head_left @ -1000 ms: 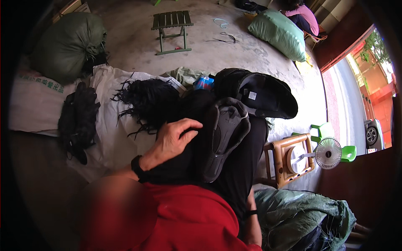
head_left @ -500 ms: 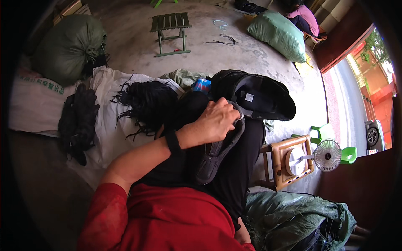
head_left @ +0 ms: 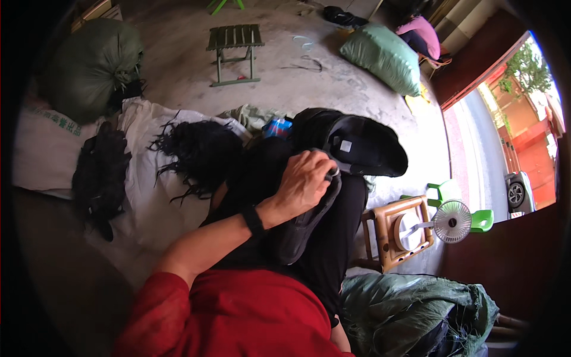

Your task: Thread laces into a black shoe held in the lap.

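My left hand (head_left: 306,181), with a black band at the wrist, reaches across my lap. Its fingers are closed on the edge of a dark shoe (head_left: 291,241), which lies on my black-trousered legs. A small dark piece with a shiny rim (head_left: 332,174) shows at the fingertips; its kind is unclear. Just beyond the hand rests a black, hollow, shoe-like item (head_left: 369,146) with a white label inside. Of my right arm only a strip of forearm (head_left: 340,338) appears at the lower edge; my right hand is out of the picture.
Left of my legs lie a shaggy black bundle (head_left: 199,149), white sheeting (head_left: 146,196) and black gloves (head_left: 102,172). A bamboo stool (head_left: 389,262) carries a small fan (head_left: 452,221). Green sacks (head_left: 383,59) and a folding stool (head_left: 235,38) stand farther off; a person in pink (head_left: 423,33) crouches behind.
My left hand has shifted slightly down and left, still gripping the shoe. The whole view has swung a little, so the surroundings sit farther left.
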Demonstrator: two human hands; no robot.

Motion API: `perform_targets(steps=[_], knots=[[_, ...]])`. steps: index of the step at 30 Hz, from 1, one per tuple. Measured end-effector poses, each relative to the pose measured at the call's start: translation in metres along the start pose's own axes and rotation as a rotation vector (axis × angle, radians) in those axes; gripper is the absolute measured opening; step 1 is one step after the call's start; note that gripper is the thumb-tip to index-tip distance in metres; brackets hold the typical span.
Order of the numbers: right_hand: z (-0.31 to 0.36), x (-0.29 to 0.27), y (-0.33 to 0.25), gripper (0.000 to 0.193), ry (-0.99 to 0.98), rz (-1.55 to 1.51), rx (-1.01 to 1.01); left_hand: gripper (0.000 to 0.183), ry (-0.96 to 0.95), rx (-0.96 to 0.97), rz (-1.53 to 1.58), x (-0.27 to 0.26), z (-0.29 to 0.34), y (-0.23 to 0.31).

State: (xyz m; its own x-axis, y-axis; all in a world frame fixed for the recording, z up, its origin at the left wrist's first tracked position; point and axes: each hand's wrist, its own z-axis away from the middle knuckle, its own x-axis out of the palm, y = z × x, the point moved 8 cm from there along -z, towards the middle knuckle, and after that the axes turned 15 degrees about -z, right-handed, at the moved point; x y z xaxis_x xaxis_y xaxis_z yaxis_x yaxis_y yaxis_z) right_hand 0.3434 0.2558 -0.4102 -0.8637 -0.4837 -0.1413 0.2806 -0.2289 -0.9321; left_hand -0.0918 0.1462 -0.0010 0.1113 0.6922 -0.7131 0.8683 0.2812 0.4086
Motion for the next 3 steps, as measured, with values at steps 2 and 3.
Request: perform_targets(steps=[2,3], knots=[[-0.025,-0.002,-0.012,0.031,0.054,-0.016,-0.045,0.045,0.007,-0.008,0.1,-0.006,-0.002,-0.005],[-0.06,0.006,-0.039,0.031,0.016,-0.011,-0.179,0.051,-0.033,-0.019,0.087,-0.01,-0.002,-0.004]])
